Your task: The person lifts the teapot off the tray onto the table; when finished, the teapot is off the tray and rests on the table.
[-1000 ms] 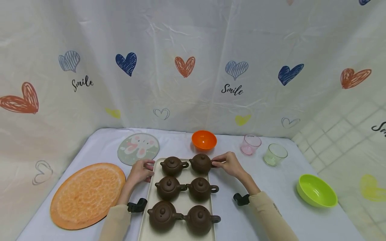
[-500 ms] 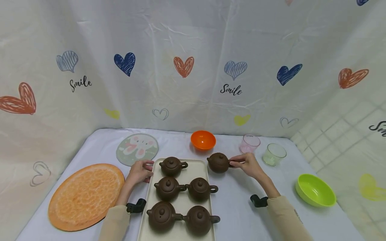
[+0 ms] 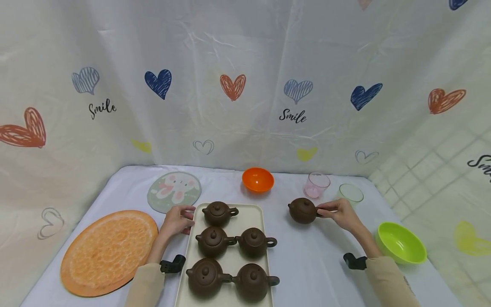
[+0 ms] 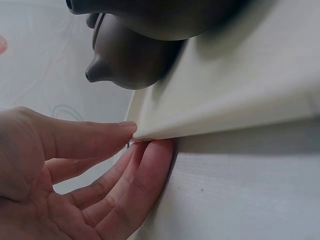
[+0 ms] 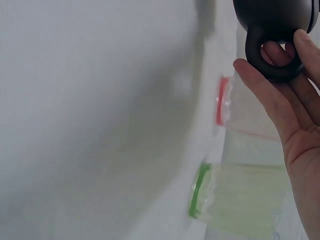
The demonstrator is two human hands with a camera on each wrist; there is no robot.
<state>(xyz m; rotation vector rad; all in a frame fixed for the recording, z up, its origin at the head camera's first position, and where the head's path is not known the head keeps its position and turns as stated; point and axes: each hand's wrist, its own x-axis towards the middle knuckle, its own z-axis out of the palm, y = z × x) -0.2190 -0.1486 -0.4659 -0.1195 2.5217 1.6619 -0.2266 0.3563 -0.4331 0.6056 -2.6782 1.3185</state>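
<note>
My right hand [image 3: 342, 213] grips a small dark brown teapot [image 3: 302, 210] by its loop handle, above the cloth to the right of the tray. In the right wrist view the fingers are around the handle [image 5: 274, 74], and a soft shadow falls on the cloth. A cream rectangular tray [image 3: 245, 215] bears several more brown teapots, including a small one [image 3: 217, 213] in its far left corner. At the tray's left edge, my left hand [image 4: 100, 170] pinches the rim, thumb on top and fingers against its underside.
Beyond the tray stands an orange bowl [image 3: 258, 180]. A pink glass [image 3: 317, 185] and a green glass [image 3: 350, 194] are at the back right, near a lime-green bowl [image 3: 401, 243]. On the left lie a rabbit mat [image 3: 174, 192] and an orange round mat [image 3: 109, 253].
My right hand has carried the teapot from the tray's far right corner rightward, off the tray and over the cloth. The left hand has stayed at the tray's edge.
</note>
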